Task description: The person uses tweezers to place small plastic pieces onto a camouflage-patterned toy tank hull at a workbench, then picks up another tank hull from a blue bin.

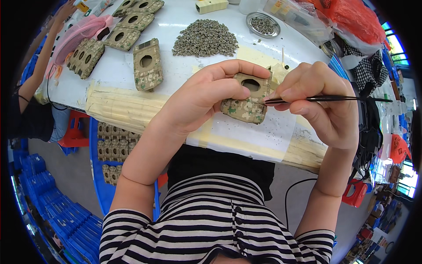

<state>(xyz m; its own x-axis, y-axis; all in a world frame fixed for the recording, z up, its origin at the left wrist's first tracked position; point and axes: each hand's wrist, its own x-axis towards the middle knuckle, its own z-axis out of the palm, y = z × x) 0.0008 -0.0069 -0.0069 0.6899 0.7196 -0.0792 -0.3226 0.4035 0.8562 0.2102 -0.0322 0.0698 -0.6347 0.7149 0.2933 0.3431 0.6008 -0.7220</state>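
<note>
My left hand (200, 94) is closed around a camouflage toy tank hull (244, 110) with a round hole in its top, held just above the table. In my right hand (325, 99) is a pair of dark tweezers (338, 98), pinched near the tips. Those tips meet the hull's right edge; whether they grip a small part is too small to tell. Beyond my hands lies a heap of small grey-brown parts (205, 38). A round metal dish (263, 25) to its right holds more of them. Another tank hull (148, 64) rests on the table left of my hands.
Several more hulls (133, 20) lie at the back left, near a pink mesh item (79, 37). Masking tape (118, 105) covers the table's front edge. Below left, a blue tray (100, 176) holds rows of hulls. A person's arm (41, 57) reaches in at far left. Red bags (358, 20) sit back right.
</note>
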